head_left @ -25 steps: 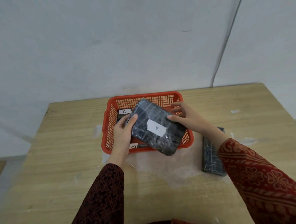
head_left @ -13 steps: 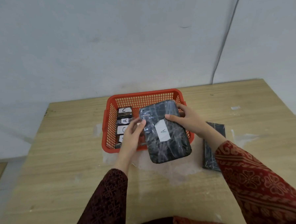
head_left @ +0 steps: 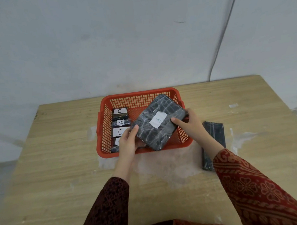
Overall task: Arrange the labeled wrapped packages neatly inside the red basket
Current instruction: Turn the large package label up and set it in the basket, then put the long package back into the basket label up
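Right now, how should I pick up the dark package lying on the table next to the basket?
Probably grip the package on the table across its two long edges near the middle, coming from above. It lies flat and narrow beside the basket, so fingers can span it. The right arm covers part of it.

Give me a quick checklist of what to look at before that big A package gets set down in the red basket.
1. Held by both hands: left hand and right hand hold the large A package at opposite ends: ok.
2. Package over the red basket: ok.
3. Free floor space right of the row of small packages: ok.
4. Package squared to the basket walls: tilted, not ok.
5. Label facing up: ok.
6. Unlabelled package on the table still outside: not ok.
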Demonstrator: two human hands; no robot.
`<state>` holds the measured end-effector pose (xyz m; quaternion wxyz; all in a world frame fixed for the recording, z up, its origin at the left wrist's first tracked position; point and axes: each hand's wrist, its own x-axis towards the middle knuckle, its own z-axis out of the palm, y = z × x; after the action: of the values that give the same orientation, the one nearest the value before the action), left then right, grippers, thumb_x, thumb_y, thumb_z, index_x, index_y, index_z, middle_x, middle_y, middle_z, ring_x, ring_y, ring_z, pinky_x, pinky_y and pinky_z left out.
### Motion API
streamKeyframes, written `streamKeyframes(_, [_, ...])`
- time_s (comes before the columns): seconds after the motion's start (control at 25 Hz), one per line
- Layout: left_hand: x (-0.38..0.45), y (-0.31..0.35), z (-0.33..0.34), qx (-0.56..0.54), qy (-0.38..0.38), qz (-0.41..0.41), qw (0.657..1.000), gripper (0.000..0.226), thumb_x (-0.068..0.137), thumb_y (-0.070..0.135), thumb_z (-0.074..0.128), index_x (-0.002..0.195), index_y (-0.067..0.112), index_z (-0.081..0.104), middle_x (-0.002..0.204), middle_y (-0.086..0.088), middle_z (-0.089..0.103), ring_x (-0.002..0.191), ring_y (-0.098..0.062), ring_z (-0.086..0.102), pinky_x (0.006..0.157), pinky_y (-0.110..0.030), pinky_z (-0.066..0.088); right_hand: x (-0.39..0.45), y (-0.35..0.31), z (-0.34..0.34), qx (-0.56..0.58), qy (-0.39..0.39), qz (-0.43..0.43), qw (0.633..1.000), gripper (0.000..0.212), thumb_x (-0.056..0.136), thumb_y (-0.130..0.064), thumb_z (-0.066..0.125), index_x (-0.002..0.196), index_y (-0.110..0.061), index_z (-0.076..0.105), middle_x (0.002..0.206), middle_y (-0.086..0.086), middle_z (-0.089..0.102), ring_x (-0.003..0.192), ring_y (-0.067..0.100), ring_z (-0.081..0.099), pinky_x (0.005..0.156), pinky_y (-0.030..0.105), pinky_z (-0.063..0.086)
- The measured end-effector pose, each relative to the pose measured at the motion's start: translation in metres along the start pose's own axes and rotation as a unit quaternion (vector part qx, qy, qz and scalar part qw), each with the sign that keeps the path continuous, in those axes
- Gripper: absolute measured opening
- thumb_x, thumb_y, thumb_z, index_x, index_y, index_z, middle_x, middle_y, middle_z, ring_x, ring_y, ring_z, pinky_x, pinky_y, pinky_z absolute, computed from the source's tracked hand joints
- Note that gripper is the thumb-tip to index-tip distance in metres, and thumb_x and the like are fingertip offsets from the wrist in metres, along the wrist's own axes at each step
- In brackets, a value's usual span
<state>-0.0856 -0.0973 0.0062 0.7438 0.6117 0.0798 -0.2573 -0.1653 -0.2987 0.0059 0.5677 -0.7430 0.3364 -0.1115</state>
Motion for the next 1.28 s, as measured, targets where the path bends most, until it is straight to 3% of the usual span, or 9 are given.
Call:
streamKeyframes(0.2, [0.046, 0.005, 0.006, 0.102, 0.121, 0.045, 0.986, 0.031, 0.084, 0.032, 0.072, 0.107, 0.016, 0.059, 0.114, -0.003, 0.065, 0.111, -0.025, 0.063, 0.098, -0.042, 0.050, 0.015, 0.003, 0.008, -0.181, -0.057, -0.012, 0.982, 0.050, 0.080, -0.032, 0.072, 0.114, -0.009, 0.044, 0.101, -0.001, 0.054, 0.093, 0.019, 0.057, 0.063, 0.020, 0.042])
streamKeyframes(0.36, [0.079, -0.004, 0.011, 0.302, -0.002, 0.124, 0.945, 0.073, 0.084, 0.034, 0.072, 0.144, 0.016, 0.036, 0.144, -0.004, 0.047, 0.137, -0.021, 0.042, 0.111, -0.038, 0.038, 0.038, 0.000, 0.032, -0.254, -0.084, 0.035, 0.963, 0.055, 0.084, -0.025, 0.067, 0.127, 0.000, 0.043, 0.128, 0.017, 0.056, 0.116, 0.033, 0.054, 0.089, 0.032, 0.046])
streamKeyframes(0.48, [0.103, -0.013, 0.004, 0.432, -0.074, 0.179, 0.881, 0.099, 0.082, 0.040, 0.073, 0.155, 0.024, 0.009, 0.164, -0.005, 0.002, 0.150, -0.019, 0.006, 0.118, -0.036, 0.015, 0.047, 0.001, 0.045, -0.185, -0.108, 0.054, 0.975, 0.077, 0.085, -0.021, 0.066, 0.145, -0.002, 0.023, 0.141, 0.018, 0.048, 0.128, 0.032, 0.047, 0.107, 0.039, 0.039])
streamKeyframes(0.56, [0.113, -0.017, 0.005, 0.504, -0.115, 0.191, 0.835, 0.091, 0.085, 0.047, 0.066, 0.155, 0.025, 0.013, 0.164, -0.004, -0.014, 0.151, -0.021, -0.007, 0.119, -0.041, 0.011, 0.048, 0.002, 0.050, -0.164, -0.097, 0.046, 0.981, 0.086, 0.086, -0.020, 0.065, 0.149, -0.005, 0.008, 0.147, 0.017, 0.040, 0.134, 0.030, 0.040, 0.111, 0.040, 0.034])
streamKeyframes(0.8, [0.122, -0.020, 0.015, 0.703, -0.111, 0.227, 0.665, 0.081, 0.094, 0.059, 0.033, 0.156, 0.014, 0.007, 0.164, -0.014, -0.008, 0.149, -0.032, -0.017, 0.122, -0.045, 0.003, 0.035, 0.011, 0.052, -0.249, -0.110, -0.010, 0.962, 0.073, 0.092, -0.023, 0.057, 0.149, -0.005, 0.016, 0.158, 0.023, 0.001, 0.147, 0.030, 0.005, 0.116, 0.029, 0.011])
streamKeyframes(0.88, [0.115, -0.017, 0.019, 0.713, -0.106, 0.211, 0.660, 0.076, 0.097, 0.055, 0.033, 0.156, 0.014, 0.008, 0.164, -0.015, -0.006, 0.150, -0.032, -0.014, 0.122, -0.045, -0.001, 0.017, 0.013, 0.040, -0.236, -0.073, -0.099, 0.964, 0.054, 0.091, -0.018, 0.058, 0.140, -0.005, 0.040, 0.154, 0.021, 0.024, 0.144, 0.026, 0.023, 0.115, 0.029, 0.019])
streamKeyframes(1.0, [0.093, -0.014, 0.044, 0.655, -0.100, 0.235, 0.711, 0.059, 0.100, 0.036, 0.044, 0.151, 0.014, 0.027, 0.164, -0.015, 0.008, 0.151, -0.032, -0.003, 0.122, -0.048, 0.001, -0.023, 0.031, 0.002, -0.197, 0.032, -0.195, 0.960, 0.028, 0.090, -0.017, 0.056, 0.118, -0.016, 0.060, 0.133, 0.005, 0.053, 0.125, 0.007, 0.043, 0.106, 0.022, 0.032])
streamKeyframes(1.12, [0.063, -0.016, 0.094, 0.586, -0.137, 0.336, 0.724, 0.051, 0.098, 0.027, 0.050, 0.146, 0.015, 0.038, 0.163, -0.014, 0.015, 0.151, -0.031, 0.005, 0.121, -0.046, 0.007, -0.066, 0.074, -0.033, -0.249, 0.128, -0.105, 0.954, 0.033, 0.088, -0.028, 0.060, 0.120, -0.018, 0.056, 0.135, 0.005, 0.049, 0.127, 0.014, 0.039, 0.106, 0.039, 0.037])
streamKeyframes(1.28, [0.039, -0.030, 0.167, 0.619, -0.300, 0.389, 0.613, 0.051, 0.098, 0.022, 0.047, 0.147, 0.015, 0.035, 0.162, -0.014, 0.015, 0.151, -0.031, 0.006, 0.117, -0.038, 0.002, -0.096, 0.117, -0.038, -0.380, 0.128, 0.108, 0.910, 0.085, 0.078, -0.059, 0.060, 0.146, -0.020, 0.025, 0.157, 0.014, 0.013, 0.144, 0.032, 0.014, 0.111, 0.050, 0.024])
